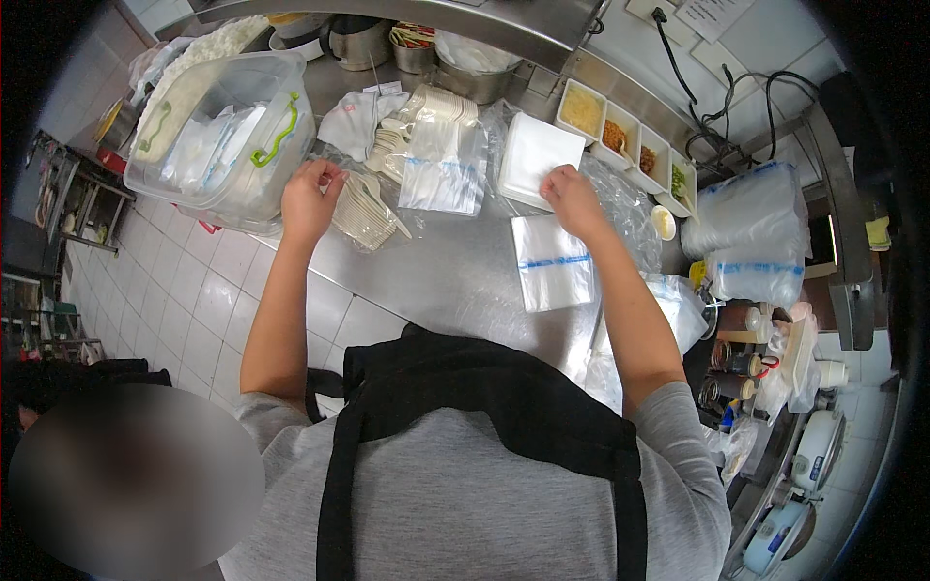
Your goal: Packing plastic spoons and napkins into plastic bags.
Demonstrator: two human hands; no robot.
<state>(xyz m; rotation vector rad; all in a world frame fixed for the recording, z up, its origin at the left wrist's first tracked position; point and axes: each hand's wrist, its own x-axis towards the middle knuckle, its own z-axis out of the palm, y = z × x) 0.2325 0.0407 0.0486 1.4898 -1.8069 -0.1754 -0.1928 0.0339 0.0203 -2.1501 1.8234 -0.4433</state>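
My left hand (312, 200) is at the left end of the steel counter, between a clear plastic bin (218, 198) and a fanned bundle of pale disposable cutlery (366, 218). Its fingers are pinched together; what they hold, if anything, is too small to make out. My right hand (572, 200) has its fingers closed at the right edge of a stack of white paper napkins (533, 145). Below that hand lies a stack of clear plastic bags (554, 276) with a blue stripe. Another striped bag stack (444, 174) sits between the cutlery and the napkins.
Small white tubs of toppings (584, 108) line the back right, with more clear bags (751, 232) beyond. Metal pots (358, 44) stand under a steel shelf (465, 24). Sauce bottles (731, 363) are at the right. Another person (136, 474) is at the lower left.
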